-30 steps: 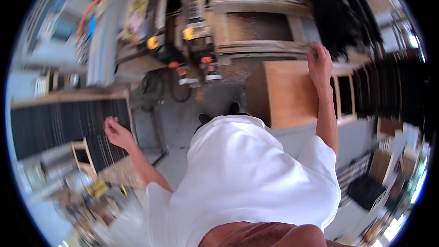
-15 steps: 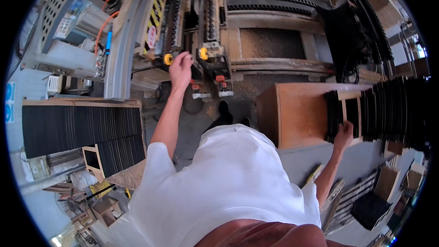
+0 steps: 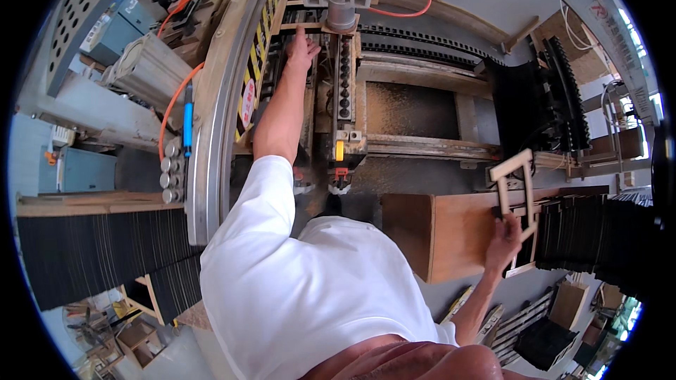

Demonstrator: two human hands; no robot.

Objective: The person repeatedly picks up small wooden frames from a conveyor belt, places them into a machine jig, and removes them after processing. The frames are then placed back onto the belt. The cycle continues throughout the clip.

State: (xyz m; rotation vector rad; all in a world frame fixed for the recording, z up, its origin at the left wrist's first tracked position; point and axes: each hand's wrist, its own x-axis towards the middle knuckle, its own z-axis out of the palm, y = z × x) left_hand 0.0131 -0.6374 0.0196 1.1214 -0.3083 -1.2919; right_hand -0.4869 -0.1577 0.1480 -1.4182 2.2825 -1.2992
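My right hand [image 3: 503,241] grips a small rectangular light-wood frame [image 3: 501,169], raised and tilted above the brown wooden box at my right. To the left of it, my left arm stretches forward over a machine with black-toothed rails [image 3: 344,77]. My left hand [image 3: 301,53] has its fingers apart, with the index fingertip at a light-wood bar [image 3: 304,28] lying across the machine under a metal cylinder [image 3: 341,15]. Whether the fingertip presses on the bar or only nears it, I cannot tell.
Black panels stand in a long row [image 3: 570,236] beside the brown box [image 3: 465,229]; another stack [image 3: 91,253] stands at left. A metal beam [image 3: 211,127] with hazard striping runs along my left. Sawdust lies under the machine. An orange hose [image 3: 172,109] hangs by the beam.
My left hand has gone from beside the yellow knobs farther forward to the wooden bar. My right hand has lifted the wooden frame from the row of black panels. My body has leaned forward.
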